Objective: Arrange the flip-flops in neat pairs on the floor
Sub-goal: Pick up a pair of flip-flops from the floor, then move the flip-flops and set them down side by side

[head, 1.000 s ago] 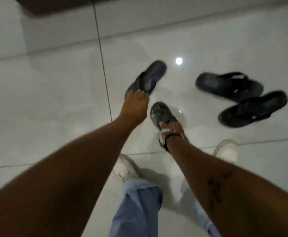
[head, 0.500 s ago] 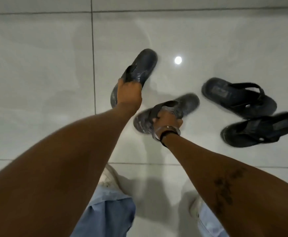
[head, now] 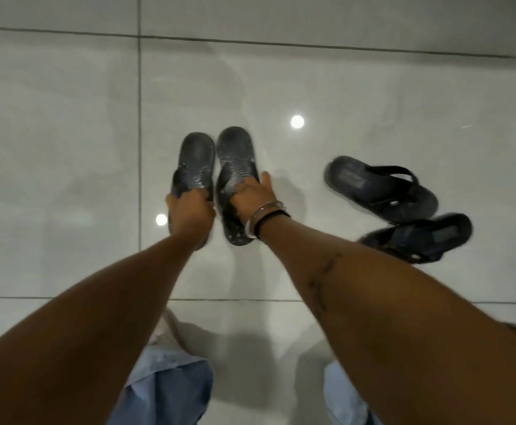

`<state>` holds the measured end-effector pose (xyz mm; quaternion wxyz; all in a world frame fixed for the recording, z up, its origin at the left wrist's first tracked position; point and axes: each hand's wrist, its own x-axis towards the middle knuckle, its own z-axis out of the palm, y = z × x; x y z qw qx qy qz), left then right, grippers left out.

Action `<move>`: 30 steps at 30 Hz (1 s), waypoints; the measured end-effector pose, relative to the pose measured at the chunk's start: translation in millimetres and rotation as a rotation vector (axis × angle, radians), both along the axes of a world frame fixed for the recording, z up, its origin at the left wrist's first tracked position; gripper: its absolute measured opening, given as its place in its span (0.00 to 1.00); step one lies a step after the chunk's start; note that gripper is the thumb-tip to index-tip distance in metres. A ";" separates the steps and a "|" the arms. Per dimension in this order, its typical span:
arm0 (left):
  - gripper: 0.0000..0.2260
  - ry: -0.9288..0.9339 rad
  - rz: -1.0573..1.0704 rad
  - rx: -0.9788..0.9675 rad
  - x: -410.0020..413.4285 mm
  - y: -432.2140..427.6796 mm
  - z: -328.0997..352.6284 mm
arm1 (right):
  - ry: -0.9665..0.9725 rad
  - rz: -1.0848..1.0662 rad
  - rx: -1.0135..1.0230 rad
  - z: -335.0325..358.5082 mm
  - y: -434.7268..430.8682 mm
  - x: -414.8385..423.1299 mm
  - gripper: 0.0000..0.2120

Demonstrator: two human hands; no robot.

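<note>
On the pale tiled floor [head: 66, 148], just right of a vertical grout line: two dark flip-flops held side by side, long edges nearly touching, far ends level. Left hand [head: 189, 214] wrapped around the near half of the left flip-flop [head: 196, 162], fingers curled shut over the strap area. Right hand [head: 255, 194] clamped on the right flip-flop [head: 235, 161] from above, thumb spread out to the side, bracelets [head: 265, 216] at the wrist. Gripped near the middle, probably so both can be steered into line at once and matched edge to edge before letting go. Hard to say whether already resting flat on the tile or a touch above it (no clear gap or shadow to settle that).

To the right, well apart from the held pair: two more black flip-flops, not yet tidy. Upper one [head: 382, 188] lying slanted, strap up; lower one [head: 419, 237] angled across below it, near ends close together or overlapping, partly hidden behind the right forearm. Likely left for the next step, to be turned parallel beside the first pair.

At the bottom edge: blue trouser legs [head: 170, 391].
</note>
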<state>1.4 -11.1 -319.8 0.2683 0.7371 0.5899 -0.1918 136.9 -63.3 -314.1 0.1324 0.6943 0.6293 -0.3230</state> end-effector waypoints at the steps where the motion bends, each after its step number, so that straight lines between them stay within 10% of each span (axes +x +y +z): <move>1: 0.10 0.022 0.055 0.012 1.9 -4.0 3.6 | 0.058 -0.040 0.058 6.7 -5.2 1.3 0.17; 8: 0.12 -0.065 -0.091 0.308 84.2 -50.4 60.8 | -0.015 -0.352 0.117 41.6 -96.0 70.8 0.20; 15: 0.17 -0.236 -0.048 -0.122 263.7 -148.6 54.7 | -0.312 -1.221 -0.077 45.8 -217.2 183.5 0.28; 21: 0.12 -0.284 0.056 -0.189 369.2 -197.7 15.3 | 0.102 -1.648 -0.175 -0.7 -248.0 208.6 0.10; 30: 0.09 -0.186 -0.362 -0.115 350.6 -181.9 -2.0 | 0.110 -1.256 -0.273 0.6 -296.1 256.1 0.17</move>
